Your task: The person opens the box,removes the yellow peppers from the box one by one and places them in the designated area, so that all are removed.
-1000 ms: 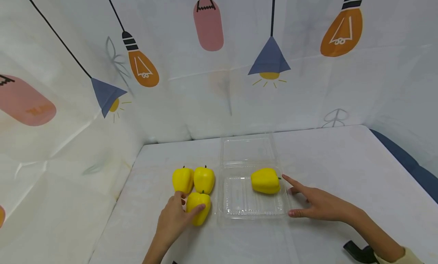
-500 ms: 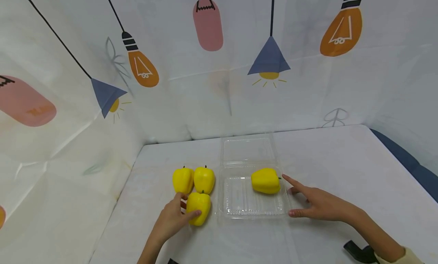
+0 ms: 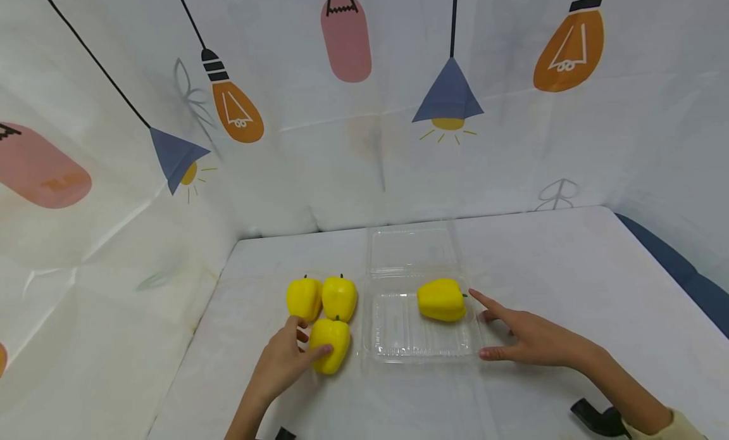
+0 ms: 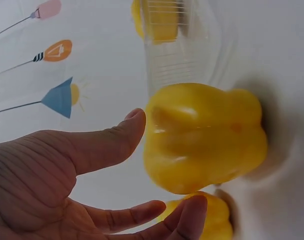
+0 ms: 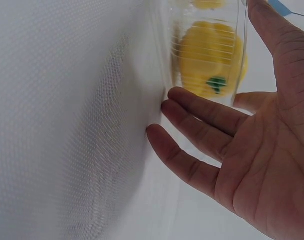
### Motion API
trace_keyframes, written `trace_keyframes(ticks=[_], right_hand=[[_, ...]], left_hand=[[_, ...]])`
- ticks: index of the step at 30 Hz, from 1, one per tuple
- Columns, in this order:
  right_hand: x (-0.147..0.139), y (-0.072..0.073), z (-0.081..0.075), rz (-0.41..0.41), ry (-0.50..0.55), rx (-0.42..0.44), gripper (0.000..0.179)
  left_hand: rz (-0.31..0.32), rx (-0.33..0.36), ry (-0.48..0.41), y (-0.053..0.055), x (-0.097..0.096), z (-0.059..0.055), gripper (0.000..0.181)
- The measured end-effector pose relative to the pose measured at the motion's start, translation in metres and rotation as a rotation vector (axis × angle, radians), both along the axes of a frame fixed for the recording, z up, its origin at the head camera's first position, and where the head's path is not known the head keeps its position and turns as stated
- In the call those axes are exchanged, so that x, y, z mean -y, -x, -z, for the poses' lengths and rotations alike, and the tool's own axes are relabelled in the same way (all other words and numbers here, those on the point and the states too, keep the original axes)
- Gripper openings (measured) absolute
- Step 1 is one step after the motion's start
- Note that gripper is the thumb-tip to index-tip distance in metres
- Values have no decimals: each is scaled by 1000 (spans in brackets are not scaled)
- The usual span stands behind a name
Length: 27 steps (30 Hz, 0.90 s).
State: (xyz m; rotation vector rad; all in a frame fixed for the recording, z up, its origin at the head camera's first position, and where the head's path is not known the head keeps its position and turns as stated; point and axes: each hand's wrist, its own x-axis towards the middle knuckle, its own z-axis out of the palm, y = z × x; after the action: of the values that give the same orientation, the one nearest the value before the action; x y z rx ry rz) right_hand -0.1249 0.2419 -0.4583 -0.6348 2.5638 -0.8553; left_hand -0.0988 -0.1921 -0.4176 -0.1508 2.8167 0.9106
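In the head view a yellow bell pepper (image 3: 336, 342) lies nearest the person on the left, and the left hand (image 3: 279, 359) is spread around its left side. Seen from the left wrist, the thumb and fingers are only slightly bent beside this pepper (image 4: 207, 137); firm contact cannot be made out. Two more yellow bell peppers (image 3: 304, 299) (image 3: 339, 298) stand just behind it. A clear plastic clamshell box (image 3: 393, 350) lies with its lid back, one yellow bell pepper (image 3: 442, 299) in its right half. Beside the box's right edge rests the right hand (image 3: 532, 339), fingers extended.
The white table (image 3: 541, 256) meets a printed cloth wall (image 3: 342, 161) at the back and left. A dark strap or device (image 3: 598, 420) sits by the right wrist. Past the table's right edge is a dark blue surface (image 3: 678, 259).
The left hand has shifted slightly left, and its thumb has drawn back a little across the near bell pepper. The right hand, box and peppers stay in place.
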Motion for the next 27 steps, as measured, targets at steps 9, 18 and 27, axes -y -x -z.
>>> trace_keyframes(ticks=[9, 18, 27], right_hand=[[2, 1, -1, 6, 4, 4, 98], [2, 2, 0, -1, 6, 6, 98], [1, 2, -2, 2, -5, 14, 98]], left_hand=[[-29, -97, 97, -1, -10, -14, 66], [-5, -161, 33, 3, -24, -20, 52], [52, -206, -5, 5, -40, -19, 51]])
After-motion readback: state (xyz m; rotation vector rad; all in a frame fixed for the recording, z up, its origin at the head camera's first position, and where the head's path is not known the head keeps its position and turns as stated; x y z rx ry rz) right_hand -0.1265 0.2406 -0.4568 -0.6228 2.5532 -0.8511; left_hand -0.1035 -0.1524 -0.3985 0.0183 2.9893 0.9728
